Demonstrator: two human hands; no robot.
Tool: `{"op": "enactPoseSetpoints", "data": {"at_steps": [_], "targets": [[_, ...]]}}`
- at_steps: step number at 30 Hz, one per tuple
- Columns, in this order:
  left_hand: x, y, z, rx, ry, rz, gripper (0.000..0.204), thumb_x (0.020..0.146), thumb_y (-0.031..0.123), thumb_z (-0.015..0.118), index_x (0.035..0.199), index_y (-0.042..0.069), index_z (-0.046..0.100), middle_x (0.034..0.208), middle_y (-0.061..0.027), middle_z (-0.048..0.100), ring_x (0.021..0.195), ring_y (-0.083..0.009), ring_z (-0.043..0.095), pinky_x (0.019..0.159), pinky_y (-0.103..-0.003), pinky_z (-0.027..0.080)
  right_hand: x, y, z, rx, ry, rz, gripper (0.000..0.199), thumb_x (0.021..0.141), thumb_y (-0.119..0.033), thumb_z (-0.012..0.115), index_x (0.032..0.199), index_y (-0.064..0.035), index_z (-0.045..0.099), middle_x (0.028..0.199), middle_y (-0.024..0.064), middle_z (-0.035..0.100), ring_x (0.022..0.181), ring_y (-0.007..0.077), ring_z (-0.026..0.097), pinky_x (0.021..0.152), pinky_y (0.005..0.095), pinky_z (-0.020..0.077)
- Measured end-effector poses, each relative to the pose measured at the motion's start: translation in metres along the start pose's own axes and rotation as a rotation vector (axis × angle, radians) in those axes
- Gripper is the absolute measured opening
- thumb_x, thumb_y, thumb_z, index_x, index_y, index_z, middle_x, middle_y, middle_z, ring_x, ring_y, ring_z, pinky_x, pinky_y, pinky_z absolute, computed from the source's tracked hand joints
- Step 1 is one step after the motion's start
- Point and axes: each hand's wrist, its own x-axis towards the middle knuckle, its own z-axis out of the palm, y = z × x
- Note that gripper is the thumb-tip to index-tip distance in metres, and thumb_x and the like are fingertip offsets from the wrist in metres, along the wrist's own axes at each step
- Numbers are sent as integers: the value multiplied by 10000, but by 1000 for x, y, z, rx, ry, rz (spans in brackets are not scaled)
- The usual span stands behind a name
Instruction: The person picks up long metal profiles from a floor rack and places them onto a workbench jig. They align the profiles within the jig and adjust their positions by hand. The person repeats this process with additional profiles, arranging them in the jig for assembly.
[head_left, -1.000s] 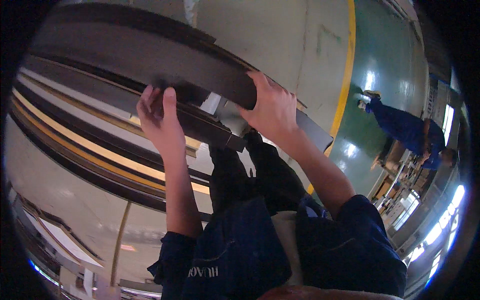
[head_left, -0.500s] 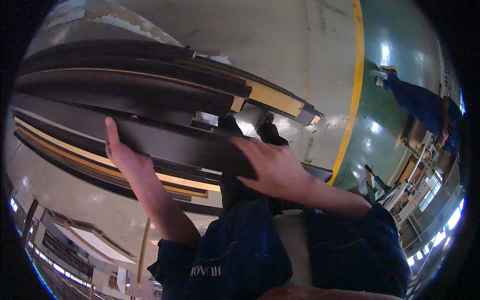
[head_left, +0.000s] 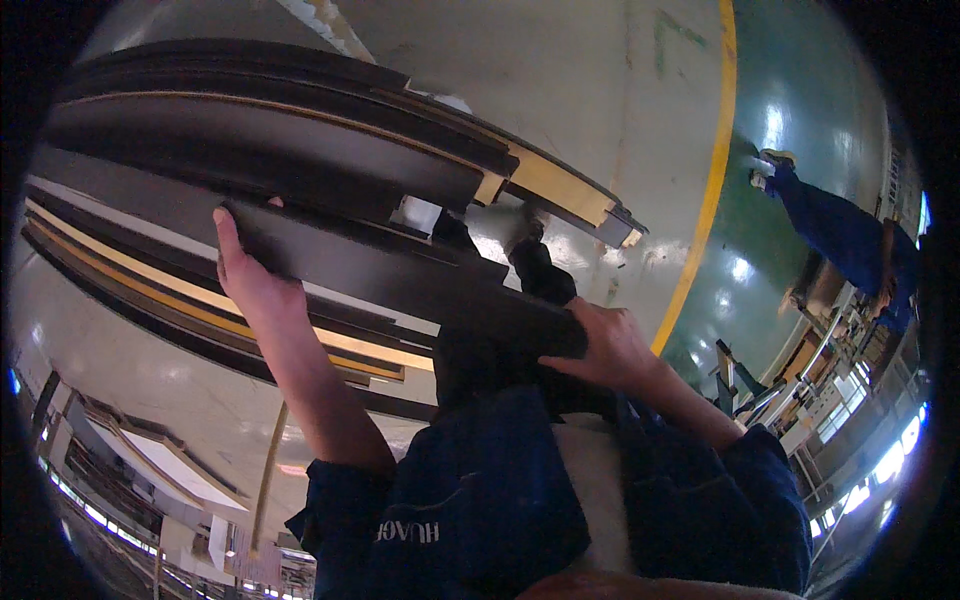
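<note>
A long dark board (head_left: 370,265) lies across in front of me, over several similar dark boards. My left hand (head_left: 262,285) grips it near its middle, thumb on the upper face and a fingertip showing at the far edge. At the board's right end, my right hand (head_left: 618,345) is closed round the end, its thumb at the near side. Part of the right fingers is hidden by the board.
Beyond the held board are stacked dark boards (head_left: 300,125) with pale edges; more strips (head_left: 225,295) lie on the near side. A yellow line (head_left: 712,190) crosses the floor at right. Another person (head_left: 840,225) in dark blue stands beyond it, near a metal-framed cart (head_left: 815,365).
My right hand has slid right, from over the board's face to its right end. My left hand keeps its hold with little movement. The view has shifted slightly.
</note>
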Motion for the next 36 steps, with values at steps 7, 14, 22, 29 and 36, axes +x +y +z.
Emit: {"op": "enactPoseSetpoints", "data": {"at_steps": [7,14,22,29,36], "targets": [[1,0,-5,-65,-64,-10,508,998,379,674,1320,-2,578,1149,-133,700,993,-265,704,896,-416,569,-1,7,4,14,34,-59,622,765,-480,853,1095,-33,574,858,177,684,828,377,707,731,479,562],[14,-8,-13,-116,-168,-63,423,1044,367,585,1257,2,596,1093,-154,708,949,-281,702,900,-417,558,-11,30,6,28,43,64,558,753,-471,862,989,-25,621,877,204,693,840,390,707,758,464,553],[1,-7,-12,-367,-218,4,370,1053,331,576,1211,5,506,975,-177,694,867,-323,718,762,-451,612,2,72,54,-98,252,24,445,890,-437,747,912,-10,623,783,241,668,733,449,668,642,495,521],[-37,-12,-15,-349,-257,7,384,1079,346,511,1253,5,534,1068,-165,701,894,-281,708,773,-430,591,-4,117,73,-46,272,-50,311,941,-321,667,922,-12,645,762,233,673,714,446,666,661,511,519],[-65,-38,-35,-391,-196,-19,361,1078,316,512,1259,4,538,1040,-136,698,882,-273,708,766,-428,596,-27,155,91,-209,226,8,307,925,-347,682,933,-41,672,790,204,706,731,396,701,672,472,547]]}}
